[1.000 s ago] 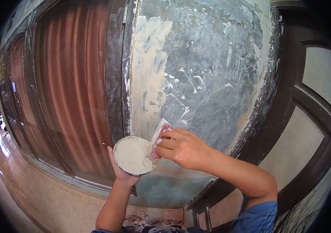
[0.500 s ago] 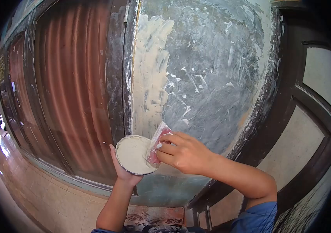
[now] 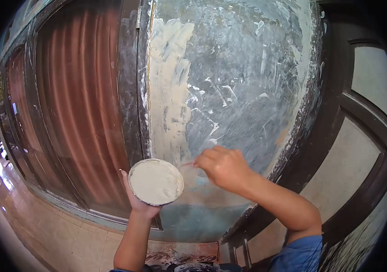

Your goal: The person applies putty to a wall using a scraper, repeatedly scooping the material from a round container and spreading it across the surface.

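My left hand (image 3: 140, 203) supports a round bowl (image 3: 151, 204) from below and the side, its thumb up along the left rim. Pale, creamy putty (image 3: 154, 181) fills the bowl nearly to the brim. Just right of the rim, my right hand (image 3: 224, 167) pinches a reddish putty spreader (image 3: 187, 164), seen edge-on as a thin, blurred strip close to the wall. In front of both hands is a grey, patchy wall (image 3: 239, 113), with a broad band of beige putty (image 3: 168, 77) down its left side.
Left of the wall, a dark frame (image 3: 130, 81) borders a window with a reddish-brown curtain (image 3: 82, 90). A dark panelled door (image 3: 332, 136) stands at the right. Below lies a tiled floor (image 3: 78, 235), with a printed mat (image 3: 182, 251) near my body.
The spreader has left the bowl's right edge, moving right and up with my right hand, and has turned edge-on. The bowl sits slightly further left in view.
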`<state>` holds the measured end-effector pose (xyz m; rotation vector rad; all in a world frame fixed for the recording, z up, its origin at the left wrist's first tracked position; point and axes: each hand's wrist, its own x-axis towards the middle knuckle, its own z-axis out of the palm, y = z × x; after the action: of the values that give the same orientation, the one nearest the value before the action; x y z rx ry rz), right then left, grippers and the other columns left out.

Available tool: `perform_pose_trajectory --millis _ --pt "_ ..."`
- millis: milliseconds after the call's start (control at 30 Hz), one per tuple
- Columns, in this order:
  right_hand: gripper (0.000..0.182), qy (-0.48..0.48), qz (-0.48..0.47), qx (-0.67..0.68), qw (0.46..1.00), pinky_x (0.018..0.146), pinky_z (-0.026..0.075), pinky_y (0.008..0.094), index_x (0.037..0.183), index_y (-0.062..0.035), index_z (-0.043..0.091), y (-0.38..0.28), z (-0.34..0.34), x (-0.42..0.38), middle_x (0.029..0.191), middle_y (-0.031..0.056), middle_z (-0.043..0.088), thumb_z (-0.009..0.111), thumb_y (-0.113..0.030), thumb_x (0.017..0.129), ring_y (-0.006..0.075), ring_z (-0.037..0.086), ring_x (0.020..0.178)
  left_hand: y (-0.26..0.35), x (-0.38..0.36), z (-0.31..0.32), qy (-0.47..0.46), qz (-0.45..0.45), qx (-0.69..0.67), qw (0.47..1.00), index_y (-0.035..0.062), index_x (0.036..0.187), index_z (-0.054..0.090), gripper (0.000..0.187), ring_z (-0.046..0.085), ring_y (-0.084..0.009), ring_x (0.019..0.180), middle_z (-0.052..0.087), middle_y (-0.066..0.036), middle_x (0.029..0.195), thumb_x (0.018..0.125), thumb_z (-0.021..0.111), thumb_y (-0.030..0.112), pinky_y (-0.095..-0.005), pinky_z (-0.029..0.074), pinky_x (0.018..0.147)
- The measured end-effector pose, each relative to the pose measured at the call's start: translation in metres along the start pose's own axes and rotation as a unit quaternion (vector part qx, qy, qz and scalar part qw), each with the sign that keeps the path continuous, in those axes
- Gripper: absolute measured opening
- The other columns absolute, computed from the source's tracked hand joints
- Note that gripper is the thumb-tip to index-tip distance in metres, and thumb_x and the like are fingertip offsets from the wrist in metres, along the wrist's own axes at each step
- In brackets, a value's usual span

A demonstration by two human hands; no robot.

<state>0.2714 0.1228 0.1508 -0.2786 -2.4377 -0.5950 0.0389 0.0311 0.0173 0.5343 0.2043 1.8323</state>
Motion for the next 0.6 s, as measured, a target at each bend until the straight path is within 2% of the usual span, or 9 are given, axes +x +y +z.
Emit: perform_pose_trajectory --millis 33,67,100,167,433,600 --pt "0.009 0.005 0.039 0.011 0.999 0.059 0.055 0.0434 0.092 -0.0117 0.071 0.011 0.007 -0.003 0.086 0.0043 0.07 0.074 -0.013 0.084 0.0287 0.07 0.08 0.004 0.002 -0.009 0.004 0.007 -0.016 1.0 0.0126 0.15 0.055 0.092 0.058 -0.0401 0.134 0.057 -0.013 0.151 0.097 0.034 0.085 -0.0616 0.047 0.113" --pt "0.006 0.014 0.079 0.018 0.997 0.059 0.055 0.0457 0.091 -0.011 0.07 0.021 0.013 -0.007 0.085 0.0065 0.07 0.074 -0.014 0.089 0.0315 0.07 0.078 0.01 -0.001 -0.014 0.001 0.005 -0.014 1.0 0.0126 0.15 0.055 0.092 0.058 -0.0401 0.134 0.057 -0.013 0.151 0.097 0.034 0.085 -0.0616 0.047 0.113" --pt "0.006 0.019 0.08 0.009 0.997 0.059 0.055 0.0457 0.091 -0.011 0.07 0.031 0.02 -0.007 0.085 0.0065 0.07 0.074 -0.014 0.089 0.0315 0.07 0.078 0.019 -0.001 -0.005 0.014 0.021 -0.004 1.0 0.0122 0.149 0.056 0.092 0.059 -0.0384 0.133 0.059 -0.013 0.149 0.097 0.033 0.085 -0.0585 0.048 0.112" --pt "0.016 -0.014 0.137 0.021 0.99 0.06 0.054 0.0491 0.088 -0.0081 0.067 0.043 0.037 -0.02 0.086 0.0097 0.071 0.068 -0.021 0.097 0.0341 0.072 0.08 0.025 -0.006 -0.008 0.021 0.038 0.003 0.999 0.0126 0.149 0.056 0.092 0.06 -0.0368 0.133 0.061 -0.012 0.147 0.098 0.032 0.085 -0.0555 0.05 0.112" --pt "0.018 -0.039 0.198 0.053 0.978 0.064 0.055 0.0526 0.09 -0.0074 0.068 0.069 0.113 -0.042 0.092 0.0124 0.073 0.068 -0.024 0.098 0.037 0.073 0.084 0.037 -0.014 -0.017 0.051 0.048 0.021 0.997 0.0151 0.148 0.057 0.093 0.057 -0.036 0.135 0.059 -0.009 0.15 0.095 0.034 0.087 -0.057 0.047 0.113" --pt "0.021 -0.067 0.213 0.035 0.974 0.066 0.056 0.053 0.091 -0.0063 0.068 0.074 0.13 -0.039 0.093 0.0124 0.073 0.068 -0.025 0.099 0.0379 0.073 0.084 0.039 -0.017 -0.019 0.096 0.064 0.024 0.993 0.0153 0.148 0.057 0.092 0.057 -0.036 0.135 0.059 -0.009 0.15 0.095 0.036 0.087 -0.0563 0.046 0.113"
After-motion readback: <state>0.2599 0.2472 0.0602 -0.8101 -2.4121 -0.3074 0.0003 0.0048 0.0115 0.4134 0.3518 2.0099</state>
